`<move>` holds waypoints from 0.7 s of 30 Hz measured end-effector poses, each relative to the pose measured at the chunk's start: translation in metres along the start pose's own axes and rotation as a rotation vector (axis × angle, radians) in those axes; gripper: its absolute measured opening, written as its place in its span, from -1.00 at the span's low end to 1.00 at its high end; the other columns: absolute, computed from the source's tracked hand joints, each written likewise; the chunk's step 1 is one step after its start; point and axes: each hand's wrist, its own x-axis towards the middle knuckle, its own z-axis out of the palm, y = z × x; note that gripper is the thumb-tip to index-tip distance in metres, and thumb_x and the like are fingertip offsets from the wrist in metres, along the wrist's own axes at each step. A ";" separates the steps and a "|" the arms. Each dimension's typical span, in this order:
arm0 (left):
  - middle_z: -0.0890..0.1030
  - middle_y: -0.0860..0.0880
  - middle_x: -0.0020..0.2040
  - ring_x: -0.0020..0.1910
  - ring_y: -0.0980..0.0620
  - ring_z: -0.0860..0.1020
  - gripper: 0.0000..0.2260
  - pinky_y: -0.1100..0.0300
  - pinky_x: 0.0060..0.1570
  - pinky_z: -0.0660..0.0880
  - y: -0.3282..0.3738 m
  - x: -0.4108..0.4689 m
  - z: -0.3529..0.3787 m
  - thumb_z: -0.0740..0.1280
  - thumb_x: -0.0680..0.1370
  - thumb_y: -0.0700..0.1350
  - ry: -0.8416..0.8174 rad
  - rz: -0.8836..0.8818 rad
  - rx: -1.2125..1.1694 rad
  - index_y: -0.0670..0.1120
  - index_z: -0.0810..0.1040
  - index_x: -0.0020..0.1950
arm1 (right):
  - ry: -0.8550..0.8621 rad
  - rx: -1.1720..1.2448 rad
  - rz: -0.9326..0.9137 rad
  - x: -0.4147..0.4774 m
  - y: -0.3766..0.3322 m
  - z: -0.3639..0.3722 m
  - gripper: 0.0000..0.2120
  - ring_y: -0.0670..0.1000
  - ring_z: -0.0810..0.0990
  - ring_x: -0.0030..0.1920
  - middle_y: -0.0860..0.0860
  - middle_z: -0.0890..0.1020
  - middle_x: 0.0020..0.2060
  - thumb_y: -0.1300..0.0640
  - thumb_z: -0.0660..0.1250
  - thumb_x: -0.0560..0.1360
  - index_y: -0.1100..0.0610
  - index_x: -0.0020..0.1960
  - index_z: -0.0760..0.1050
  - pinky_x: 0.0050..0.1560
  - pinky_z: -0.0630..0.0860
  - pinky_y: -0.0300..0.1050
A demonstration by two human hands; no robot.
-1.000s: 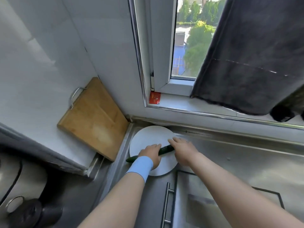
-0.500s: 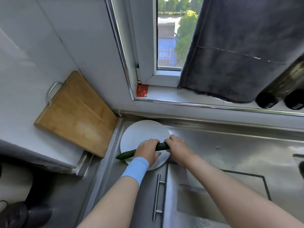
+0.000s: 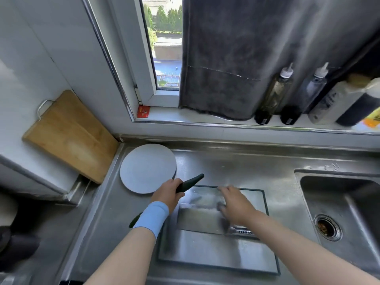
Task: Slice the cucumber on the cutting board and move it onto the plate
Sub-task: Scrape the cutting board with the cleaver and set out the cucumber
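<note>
My left hand (image 3: 167,194) grips the dark green cucumber (image 3: 190,183) around its middle. It holds the cucumber just off the near right rim of the round white plate (image 3: 148,167), at the left corner of the steel cutting board (image 3: 216,256). One cucumber end sticks out toward the far right; the other shows below my wrist. A cleaver (image 3: 197,219) lies flat on the board. My right hand (image 3: 236,204), blurred, is over the cleaver with fingers stretched out. I cannot tell whether it touches the cleaver.
A wooden board (image 3: 70,136) leans against the left wall behind the plate. The sink (image 3: 339,202) lies to the right of the steel board. Several bottles (image 3: 273,95) and a grey towel (image 3: 226,58) are at the windowsill. A dark pot sits at the lower left.
My left hand has lifted the cucumber off the plate and carried it toward the steel board. My right hand has let go of the cucumber and moved over the cleaver.
</note>
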 end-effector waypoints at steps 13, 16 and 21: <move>0.41 0.11 0.04 -0.14 0.02 0.50 -0.77 0.15 -0.16 0.47 0.014 -0.074 0.034 0.25 0.59 -0.02 0.141 -0.079 -0.033 0.08 0.49 0.24 | -0.205 -0.275 -0.066 -0.072 0.045 0.033 -0.29 0.21 0.47 0.10 0.15 0.40 0.21 0.42 0.11 0.50 0.05 0.57 0.00 -0.01 0.40 0.05; 0.41 0.08 0.08 -0.16 -0.01 0.50 -0.74 0.11 -0.15 0.50 0.011 -0.076 0.028 0.21 0.61 -0.03 0.259 -0.088 -0.051 0.03 0.45 0.30 | -0.187 -0.292 -0.021 -0.074 0.047 0.025 -0.22 0.19 0.47 0.09 0.15 0.39 0.30 0.37 0.10 0.54 0.06 0.63 -0.20 0.04 0.40 0.04; 0.42 0.01 0.14 -0.15 -0.02 0.46 -0.74 0.12 -0.13 0.47 -0.002 -0.070 0.020 0.16 0.63 -0.05 0.343 -0.142 -0.063 -0.03 0.42 0.31 | -0.096 0.069 0.119 -0.074 0.045 0.009 -0.43 0.17 0.56 0.13 0.10 0.57 0.24 0.09 0.12 0.60 -0.03 0.59 0.08 0.07 0.48 -0.03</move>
